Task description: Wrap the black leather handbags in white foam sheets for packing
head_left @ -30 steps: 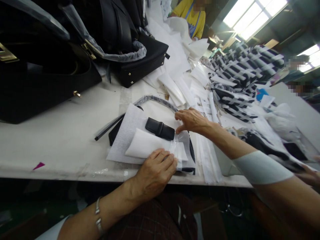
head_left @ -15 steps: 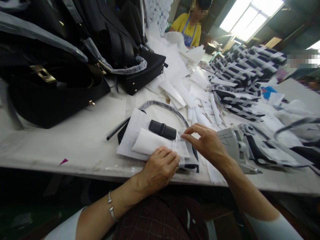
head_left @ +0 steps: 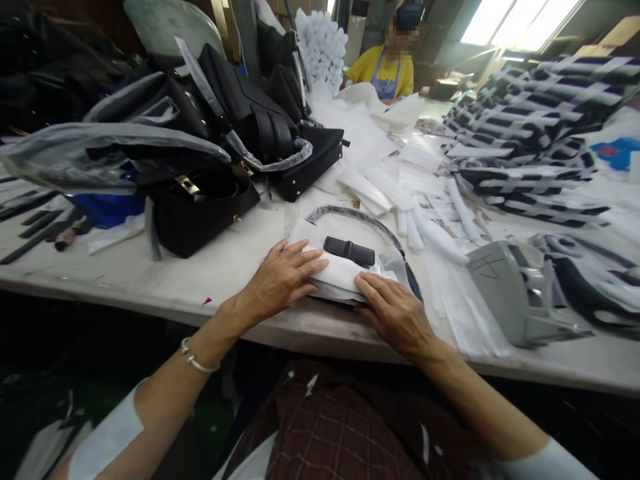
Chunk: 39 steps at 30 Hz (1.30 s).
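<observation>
The left hand (head_left: pixel 275 280) lies with fingers spread on the white padding (head_left: pixel 344 275). The right hand (head_left: pixel 397 317) rests fingers together on its right end; any thumb clamp cannot be told. Done: padding laid between the fingers; handle (head_left: pixel 345 210) beyond them film-wrapped. Remaining: black tab (head_left: pixel 349 251), just beyond the fingertips, uncovered.

the black tab (head_left: pixel 349 251) looks leathery, the white wrapping (head_left: pixel 341 272) matt, the handle sleeve (head_left: pixel 356 214) glossy plastic.
</observation>
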{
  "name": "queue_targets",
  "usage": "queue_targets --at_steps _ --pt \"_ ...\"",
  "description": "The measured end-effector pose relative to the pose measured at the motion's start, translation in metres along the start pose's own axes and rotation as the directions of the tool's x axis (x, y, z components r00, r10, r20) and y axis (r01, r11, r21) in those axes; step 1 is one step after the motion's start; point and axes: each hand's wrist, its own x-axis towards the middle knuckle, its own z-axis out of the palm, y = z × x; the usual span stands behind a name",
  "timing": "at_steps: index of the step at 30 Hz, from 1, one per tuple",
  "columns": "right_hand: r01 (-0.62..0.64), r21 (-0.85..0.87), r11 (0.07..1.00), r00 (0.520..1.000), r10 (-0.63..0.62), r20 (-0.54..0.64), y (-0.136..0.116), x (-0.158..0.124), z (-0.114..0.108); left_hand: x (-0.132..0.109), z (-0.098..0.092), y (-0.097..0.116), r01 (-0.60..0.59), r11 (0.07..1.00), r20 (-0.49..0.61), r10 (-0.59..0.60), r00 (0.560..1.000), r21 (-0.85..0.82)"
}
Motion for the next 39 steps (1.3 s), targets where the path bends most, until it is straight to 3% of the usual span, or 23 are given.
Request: queue_targets --at_steps 3,6,9,13,16,19,22,25,29,34,39 --pt "0.039 -0.048 0.998 0.998 -0.037 0.041 0.021 -0.001 -0.005 -0.001 0.005 0.000 0.046 0.998 0.051 -0.044 0.998 -0.036" --pt "0.060 -0.031 0.998 0.996 -0.057 0.075 0.047 -0.004 -0.016 0.005 0.014 0.021 0.079 0.995 0.082 -0.075 0.994 -0.056" --pt "0.031 -0.006 1.000 0.997 -0.030 0.065 0.053 -0.002 -0.026 0.008 0.019 0.037 0.028 0.996 0.096 -0.020 0.995 -0.087" --pt "0.058 0.077 0.995 0.998 -0.056 -0.028 0.026 0.011 -0.017 0.003 0.022 0.034 0.033 0.974 -0.060 -0.047 0.997 -0.222" --pt "0.032 0.141 0.989 0.991 -0.013 -0.132 0.005 0.018 0.001 -0.003 0.022 0.026 0.027 0.950 -0.212 -0.097 0.973 -0.311" --pt "-0.028 0.189 0.982 0.982 0.062 -0.177 -0.005 0.018 0.009 -0.007 0.021 0.026 0.038 0.968 -0.361 -0.128 0.924 -0.247" --pt "-0.083 0.278 0.957 0.982 0.125 -0.139 -0.006 0.017 0.004 -0.005 0.018 0.028 0.054 0.991 -0.459 -0.104 0.883 -0.122" --pt "-0.177 0.359 0.916 0.964 0.234 -0.122 -0.006 0.019 -0.004 -0.001 0.016 0.021 0.027 0.998 -0.455 -0.053 0.889 -0.064" --pt "-0.242 0.332 0.912 0.929 0.316 -0.190 -0.007 0.023 -0.002 0.000 0.024 0.003 -0.021 0.989 -0.383 -0.036 0.923 -0.144" --pt "-0.160 0.204 0.966 0.969 0.192 -0.153 -0.017 0.027 0.004 -0.012 0.035 -0.005 0.039 0.986 -0.343 -0.094 0.935 -0.164" --pt "-0.102 0.098 0.990 0.982 0.116 -0.150 -0.026 0.029 0.014 -0.022 0.034 0.001 0.029 0.994 -0.332 -0.064 0.941 -0.107"
